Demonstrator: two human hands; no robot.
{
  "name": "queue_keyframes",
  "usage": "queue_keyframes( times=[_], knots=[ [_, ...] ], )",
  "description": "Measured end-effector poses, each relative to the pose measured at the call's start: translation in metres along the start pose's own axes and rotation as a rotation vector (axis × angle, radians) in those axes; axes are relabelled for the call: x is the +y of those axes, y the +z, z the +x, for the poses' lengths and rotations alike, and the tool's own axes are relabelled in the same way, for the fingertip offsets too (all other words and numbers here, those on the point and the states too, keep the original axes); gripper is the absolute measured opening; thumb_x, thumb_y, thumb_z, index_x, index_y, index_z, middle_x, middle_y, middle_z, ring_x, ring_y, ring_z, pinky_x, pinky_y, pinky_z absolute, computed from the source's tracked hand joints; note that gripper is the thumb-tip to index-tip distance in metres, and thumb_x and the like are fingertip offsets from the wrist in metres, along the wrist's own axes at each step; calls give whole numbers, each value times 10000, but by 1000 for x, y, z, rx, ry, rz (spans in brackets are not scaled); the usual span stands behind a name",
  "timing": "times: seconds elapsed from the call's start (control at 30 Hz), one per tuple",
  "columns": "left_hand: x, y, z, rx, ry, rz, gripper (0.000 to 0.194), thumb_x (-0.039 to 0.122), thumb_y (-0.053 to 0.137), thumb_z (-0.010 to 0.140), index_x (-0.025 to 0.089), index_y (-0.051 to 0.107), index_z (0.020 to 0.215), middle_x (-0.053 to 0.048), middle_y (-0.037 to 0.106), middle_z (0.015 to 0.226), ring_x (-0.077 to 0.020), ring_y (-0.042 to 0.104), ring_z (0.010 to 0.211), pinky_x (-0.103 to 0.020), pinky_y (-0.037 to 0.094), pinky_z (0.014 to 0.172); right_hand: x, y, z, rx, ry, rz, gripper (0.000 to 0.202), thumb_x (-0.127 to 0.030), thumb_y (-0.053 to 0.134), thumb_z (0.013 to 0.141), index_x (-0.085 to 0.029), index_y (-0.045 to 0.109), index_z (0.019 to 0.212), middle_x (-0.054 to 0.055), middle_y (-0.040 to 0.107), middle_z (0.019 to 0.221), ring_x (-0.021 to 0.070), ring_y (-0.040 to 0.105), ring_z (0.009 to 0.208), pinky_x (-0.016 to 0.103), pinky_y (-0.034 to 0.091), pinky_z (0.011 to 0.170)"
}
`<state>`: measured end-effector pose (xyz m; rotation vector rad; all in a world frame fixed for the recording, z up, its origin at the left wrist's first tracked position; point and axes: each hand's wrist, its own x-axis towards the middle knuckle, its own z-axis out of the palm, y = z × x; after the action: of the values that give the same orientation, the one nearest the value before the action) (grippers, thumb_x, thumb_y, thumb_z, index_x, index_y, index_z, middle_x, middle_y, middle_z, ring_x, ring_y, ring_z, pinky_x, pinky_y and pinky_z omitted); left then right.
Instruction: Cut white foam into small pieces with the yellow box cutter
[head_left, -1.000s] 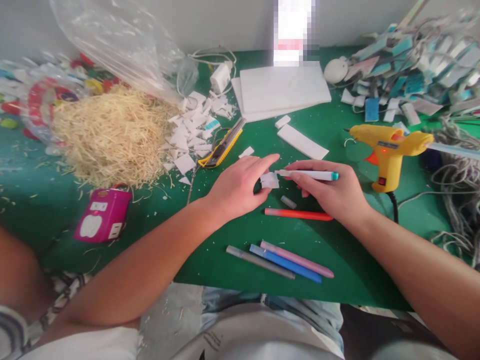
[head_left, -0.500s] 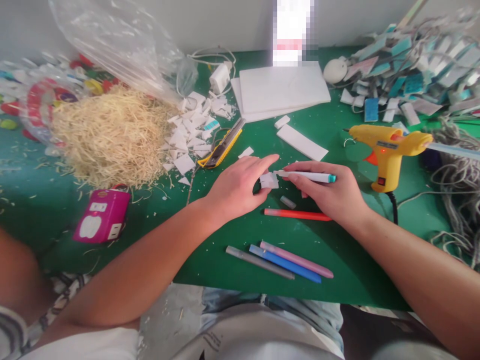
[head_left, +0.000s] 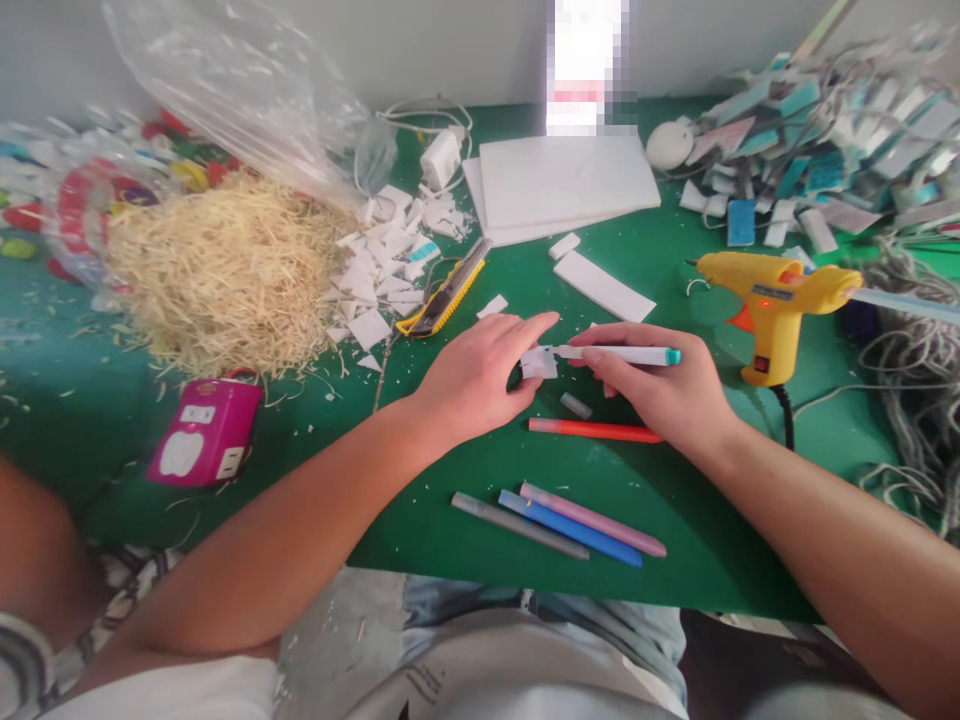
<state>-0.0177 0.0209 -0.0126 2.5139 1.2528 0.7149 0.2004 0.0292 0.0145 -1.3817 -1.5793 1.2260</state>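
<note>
Between thumb and fingers, my left hand (head_left: 484, 375) pinches a small white foam piece (head_left: 540, 364) just above the table. My right hand (head_left: 656, 375) grips a white marker (head_left: 634, 354) with a teal end, its tip pointing left at the foam piece's edge. A clear pen cap (head_left: 576, 404) lies below the tip. Under my right hand is a red marker (head_left: 585, 429), partly covered by it. Closer to me lie a grey marker (head_left: 517, 525), a blue marker (head_left: 570, 528) and a pink marker (head_left: 596, 520).
A yellow utility knife (head_left: 446, 292) lies beyond my left hand, near white foam scraps (head_left: 367, 290) and a straw heap (head_left: 225, 270). White boards (head_left: 566, 180) lie at the back. Right stands a yellow glue gun (head_left: 772, 300); left, a magenta power adapter (head_left: 204, 432). Someone's arm (head_left: 45, 540) shows at left.
The marker in my right hand has shifted very slightly to the right. My left hand and the foam piece stay almost still.
</note>
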Motion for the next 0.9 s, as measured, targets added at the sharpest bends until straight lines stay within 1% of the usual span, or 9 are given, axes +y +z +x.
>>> queue_keyframes(
  times=[0.07,0.2,0.33,0.43,0.5,0.63,0.67,0.77,0.9],
  knots=[
    [0,0,0,-8,-2,4,513,141,615,900,113,530,1405,-96,720,1065,-255,668,1048,-413,586,937,0,-1,-1,-1,-19,-2,148,-316,734,754,-195,800,807,5,704,643,104,522,495,245,406,468],
    [0,1,1,2,14,7,508,137,619,899,91,539,1399,-98,720,1050,-254,669,1026,-408,589,923,1,-2,-1,-13,-24,-12,142,-317,735,763,-200,803,808,12,716,670,107,526,500,250,411,470],
    [0,2,1,18,29,-2,495,133,611,907,70,542,1393,-107,720,1051,-260,668,1030,-413,588,929,2,0,-1,-9,-9,-24,202,-364,759,787,-204,828,888,39,773,835,102,542,522,263,462,501],
    [-1,1,0,12,20,-12,502,135,611,907,91,533,1401,-101,717,1058,-258,668,1048,-407,582,947,3,1,-1,-4,-9,-33,242,-393,763,796,-205,833,933,49,787,916,95,533,523,269,473,513],
    [-1,0,0,3,9,-10,510,139,610,904,117,527,1407,-93,716,1070,-255,669,1054,-399,581,943,2,0,0,-21,-29,-36,208,-371,755,789,-199,828,881,41,780,861,94,526,522,262,463,511],
    [-1,0,0,-9,-8,-6,521,140,609,900,143,520,1413,-81,715,1074,-251,669,1051,-400,582,932,0,0,0,-67,-45,-27,121,-300,729,746,-192,781,725,9,702,639,108,536,521,239,432,486],
    [-1,0,0,-9,-10,-8,523,139,612,897,143,521,1412,-81,715,1069,-251,669,1050,-401,582,933,-1,0,0,-56,-39,-20,122,-300,728,741,-191,783,732,6,700,633,105,531,513,236,427,482],
    [-1,0,0,-8,-5,-15,524,138,622,894,126,524,1409,-88,713,1062,-254,666,1049,-405,580,935,-2,1,0,-4,-11,-12,172,-328,732,747,-189,810,813,17,739,709,93,521,501,237,431,481],
    [-1,0,0,-15,-4,-20,533,133,622,890,126,521,1413,-90,713,1062,-256,666,1047,-407,582,929,-2,0,-1,-48,-12,-24,128,-302,720,720,-188,778,713,22,723,671,110,548,513,244,442,486]
  ],
)
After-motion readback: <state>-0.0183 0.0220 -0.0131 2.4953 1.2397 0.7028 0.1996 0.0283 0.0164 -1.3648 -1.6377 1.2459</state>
